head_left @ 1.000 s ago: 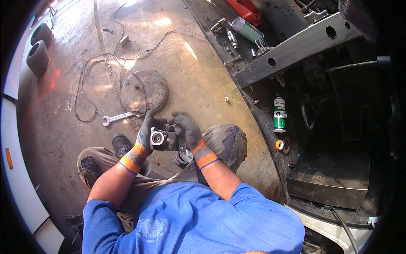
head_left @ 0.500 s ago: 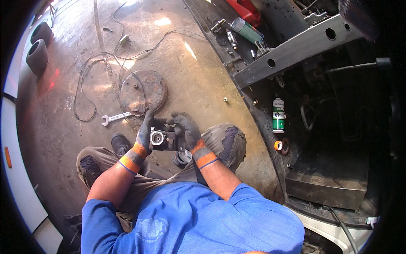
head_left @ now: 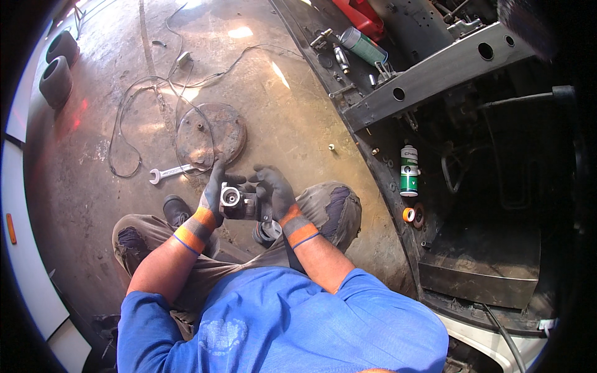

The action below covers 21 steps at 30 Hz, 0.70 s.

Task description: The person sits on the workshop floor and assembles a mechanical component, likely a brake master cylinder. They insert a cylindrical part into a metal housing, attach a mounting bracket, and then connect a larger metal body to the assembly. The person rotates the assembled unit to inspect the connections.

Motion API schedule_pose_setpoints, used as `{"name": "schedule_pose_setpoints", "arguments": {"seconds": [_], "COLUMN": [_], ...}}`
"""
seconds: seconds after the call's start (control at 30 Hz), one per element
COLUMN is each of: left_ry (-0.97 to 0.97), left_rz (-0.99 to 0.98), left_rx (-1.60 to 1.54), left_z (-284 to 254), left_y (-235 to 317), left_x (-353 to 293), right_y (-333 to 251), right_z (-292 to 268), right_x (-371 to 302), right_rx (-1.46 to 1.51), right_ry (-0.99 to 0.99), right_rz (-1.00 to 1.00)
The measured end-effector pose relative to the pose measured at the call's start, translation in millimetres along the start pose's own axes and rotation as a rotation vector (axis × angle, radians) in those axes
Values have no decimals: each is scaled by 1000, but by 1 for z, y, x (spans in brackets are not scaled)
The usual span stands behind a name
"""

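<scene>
Tipped slightly since the earlier frame, the part (head_left: 245, 208), a dark metal block with a pale round mouth (head_left: 230, 197), now shows that mouth a little higher and farther left, whereas both forearms keep nearly the same place. It is held in the air between the two hands, above the floor (head_left: 292, 124) and between the bent knees. Left hand (head_left: 212, 194): dark glove with an orange and grey cuff, its grip closed on the left side of the part, one finger extended toward the top of the view. Right hand (head_left: 274, 188): matching glove, its grip pressed to the right side of the part, fingers bent over toward its upper edge; the exact contact of some fingertips is hidden. Beyond the hands lies a rusty disc (head_left: 227, 132) bearing a stud, with a wrench (head_left: 166, 174) just beside its lower edge and a thin cable (head_left: 115, 140) looped beside and over it. Right of the disc, well apart, sits a small nut (head_left: 331, 147). Along the right, within a dark metal frame, a white and green can (head_left: 408, 169) stands near an orange ring (head_left: 408, 214); higher up, a second can (head_left: 364, 46) lies tilted near a red object (head_left: 364, 20), beside a long beam (head_left: 441, 69) pierced by round holes. Far left are two dark hollow cylinders (head_left: 56, 84).
</scene>
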<state>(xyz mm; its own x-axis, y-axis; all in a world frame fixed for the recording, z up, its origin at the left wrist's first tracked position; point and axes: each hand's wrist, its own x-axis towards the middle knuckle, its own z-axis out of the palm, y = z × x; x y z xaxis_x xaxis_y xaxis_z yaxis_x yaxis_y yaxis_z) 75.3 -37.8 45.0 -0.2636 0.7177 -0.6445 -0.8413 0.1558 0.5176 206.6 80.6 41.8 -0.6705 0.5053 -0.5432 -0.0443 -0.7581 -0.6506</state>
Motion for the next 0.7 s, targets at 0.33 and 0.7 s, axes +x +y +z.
{"name": "schedule_pose_setpoints", "arguments": {"seconds": [0.33,0.7], "left_ry": [-103,-257], "left_rz": [-150,149], "left_rx": [-137,-81], "left_z": [3,8], "left_y": [4,6], "left_x": [-2,-23], "right_y": [4,-1], "right_z": [-6,5], "right_x": [6,2], "right_rx": [-13,119], "right_ry": [117,70], "right_rz": [-30,-83]}}
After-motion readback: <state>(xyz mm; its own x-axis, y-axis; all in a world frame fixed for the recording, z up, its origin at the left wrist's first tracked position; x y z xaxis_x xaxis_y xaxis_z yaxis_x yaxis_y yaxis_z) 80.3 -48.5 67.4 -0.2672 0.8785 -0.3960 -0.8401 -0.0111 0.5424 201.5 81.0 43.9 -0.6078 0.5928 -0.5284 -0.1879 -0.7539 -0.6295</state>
